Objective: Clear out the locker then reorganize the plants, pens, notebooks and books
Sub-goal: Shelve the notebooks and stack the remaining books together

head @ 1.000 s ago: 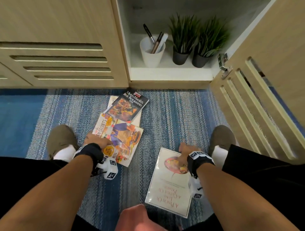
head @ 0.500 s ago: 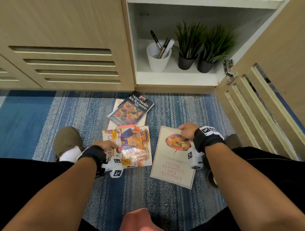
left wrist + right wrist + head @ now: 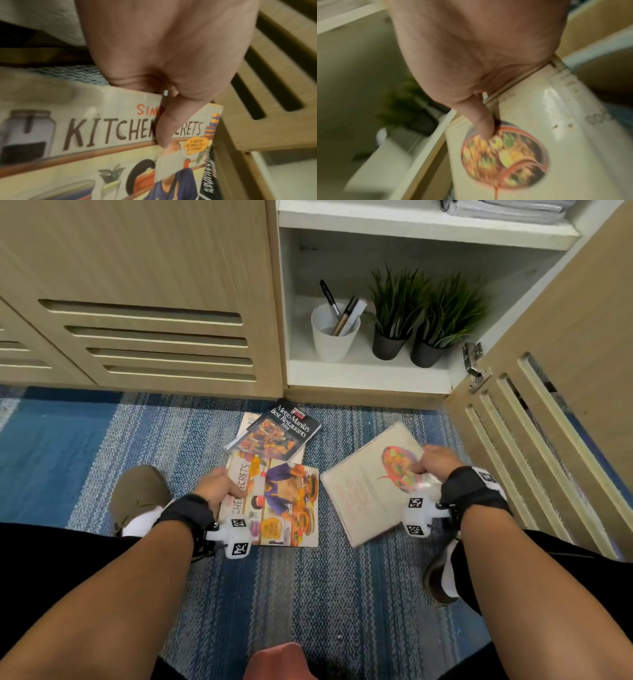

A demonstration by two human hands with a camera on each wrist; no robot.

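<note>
My left hand pinches the left edge of the colourful Kitchen Secrets book, thumb on its cover. My right hand grips the cream book with a red bowl picture, thumb pressed on the cover; this book is tilted and lifted off the carpet. A black Metro Manila restaurants book lies on another pale book near the locker. Inside the open locker stand a white cup of pens and two potted plants.
The open locker door stands at my right, close to the right hand. Closed slatted doors fill the left. A stack of papers or notebooks lies on the upper shelf. My shoes rest on blue striped carpet.
Both hands have moved forward toward the locker. The right hand lifted and turned the cream book; the left hand swung the Kitchen Secrets book round and drew it up by its edge.
</note>
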